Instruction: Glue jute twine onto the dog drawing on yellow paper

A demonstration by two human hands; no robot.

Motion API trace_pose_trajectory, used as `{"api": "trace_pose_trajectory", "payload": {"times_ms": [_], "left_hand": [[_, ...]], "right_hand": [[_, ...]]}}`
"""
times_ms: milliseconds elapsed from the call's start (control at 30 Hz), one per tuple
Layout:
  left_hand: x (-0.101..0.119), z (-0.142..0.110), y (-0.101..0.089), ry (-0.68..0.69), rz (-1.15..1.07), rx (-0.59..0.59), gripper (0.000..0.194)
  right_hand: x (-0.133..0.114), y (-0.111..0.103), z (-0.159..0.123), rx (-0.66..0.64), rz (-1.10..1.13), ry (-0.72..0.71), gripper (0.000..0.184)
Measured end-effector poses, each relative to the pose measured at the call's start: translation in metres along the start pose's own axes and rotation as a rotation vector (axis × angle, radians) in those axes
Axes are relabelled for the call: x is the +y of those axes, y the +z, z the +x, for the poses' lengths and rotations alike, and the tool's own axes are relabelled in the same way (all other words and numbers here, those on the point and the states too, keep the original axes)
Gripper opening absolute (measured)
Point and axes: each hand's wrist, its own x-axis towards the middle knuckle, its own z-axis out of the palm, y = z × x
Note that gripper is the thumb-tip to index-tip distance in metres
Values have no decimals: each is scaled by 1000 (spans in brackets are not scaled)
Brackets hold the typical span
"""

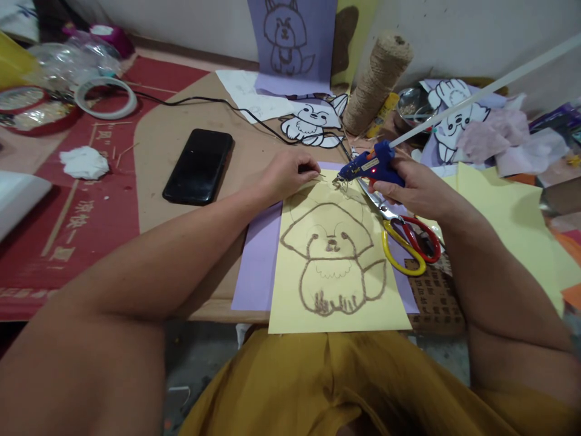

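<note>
My right hand [415, 181] is wrapped round a blue hot glue gun [371, 165], its red light lit and a long glue stick rising from its back. The gun's nozzle is close above the top of a yellow paper sheet [285, 309]. On that sheet is a fox drawing [333, 284] outlined in thick brown, with thin pencil lines. My left hand [290, 174] is at the sheet's upper left, fingertips pinched together; what they hold is too small to tell. Scissors [408, 266] with yellow and red handles lie under my right hand. A purple sheet [256, 260] is beneath the yellow one.
A black phone [198, 166] lies left of my left hand. At the back stand a twine spool [381, 79] and a purple fox picture [290, 79]. A black cord [204, 99] crosses the table. A tape roll [105, 112] and crumpled tissue [84, 162] are left; yellow paper [503, 212] is right.
</note>
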Motion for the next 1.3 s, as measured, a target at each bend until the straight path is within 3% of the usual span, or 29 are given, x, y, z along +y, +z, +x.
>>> {"api": "trace_pose_trajectory", "payload": {"times_ms": [333,567,833,1300], "left_hand": [[1,0,-1,5,16,1,13],[0,0,-1,-8,20,-20,14],[1,0,0,-24,-29,1,9],[3,0,-2,-19,2,-6,12]], "right_hand": [[2,1,1,-23,-71,-5,45],[-6,1,1,-52,-77,77,52],[-3,3,1,-28,-68,64,44],[-7,3,-1,-36,-47,81,47]]}}
